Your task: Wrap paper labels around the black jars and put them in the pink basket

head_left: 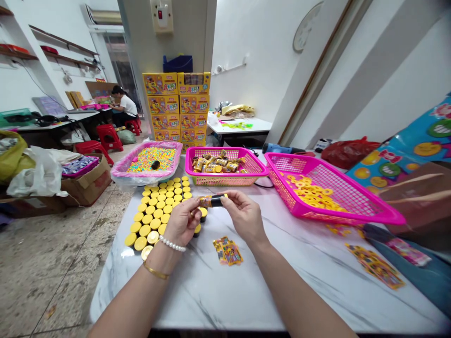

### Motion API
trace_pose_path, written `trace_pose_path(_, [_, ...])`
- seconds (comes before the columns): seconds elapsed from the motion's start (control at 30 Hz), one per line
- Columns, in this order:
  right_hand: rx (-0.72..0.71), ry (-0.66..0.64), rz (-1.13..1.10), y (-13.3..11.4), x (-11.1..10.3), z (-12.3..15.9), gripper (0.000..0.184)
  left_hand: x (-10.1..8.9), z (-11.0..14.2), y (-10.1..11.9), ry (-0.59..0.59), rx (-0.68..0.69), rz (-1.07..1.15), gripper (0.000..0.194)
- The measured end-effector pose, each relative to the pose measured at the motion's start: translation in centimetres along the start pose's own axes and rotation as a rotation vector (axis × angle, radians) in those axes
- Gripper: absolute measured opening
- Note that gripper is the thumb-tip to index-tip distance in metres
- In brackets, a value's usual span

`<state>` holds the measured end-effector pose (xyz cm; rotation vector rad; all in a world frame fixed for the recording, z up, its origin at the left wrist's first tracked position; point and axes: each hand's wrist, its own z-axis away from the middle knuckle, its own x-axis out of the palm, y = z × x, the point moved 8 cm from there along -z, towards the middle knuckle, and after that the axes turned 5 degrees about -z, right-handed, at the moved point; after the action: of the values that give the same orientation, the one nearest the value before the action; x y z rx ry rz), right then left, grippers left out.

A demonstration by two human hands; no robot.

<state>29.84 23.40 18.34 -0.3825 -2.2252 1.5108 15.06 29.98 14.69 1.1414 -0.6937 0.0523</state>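
Both hands hold one small black tube with a yellow end, level above the marble-patterned table. A printed yellow-orange wrapper covers its left part. My left hand pinches the wrapped end. My right hand grips the bare black end between thumb and fingers. Below them lies a small pile of flat printed wrappers. Left of my left hand stand several rows of upright tubes with yellow tops; my left hand hides some of them.
A pink basket at the back holds wrapped tubes. Left of it stands a lined tray of colourful candy beads. To the right, a larger pink basket contains yellow rings. More wrappers lie at right. Yellow cartons are stacked behind; a person sits far left.
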Motion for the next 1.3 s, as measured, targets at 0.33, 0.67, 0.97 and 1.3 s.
trace_pose_path(0.33, [-0.027,-0.021,-0.055,-0.5,0.5,0.4,0.035,0.2,0.1,0.1,-0.025,0.061,-0.084,0.039])
trace_pose_path(0.67, [0.085,-0.004,-0.053,0.7,0.4,0.6,0.046,0.1,0.1,-0.3,-0.015,0.02,-0.108,0.039])
trace_pose_path(0.97, [0.193,-0.118,-0.121,1.3,1.6,0.8,0.043,-0.2,0.0,-0.1,0.005,0.051,-0.079,0.039])
trace_pose_path(1.3, [0.076,-0.044,-0.162,0.0,0.6,0.3,0.034,-0.4,0.7,1.2,0.092,0.126,-0.091,0.05])
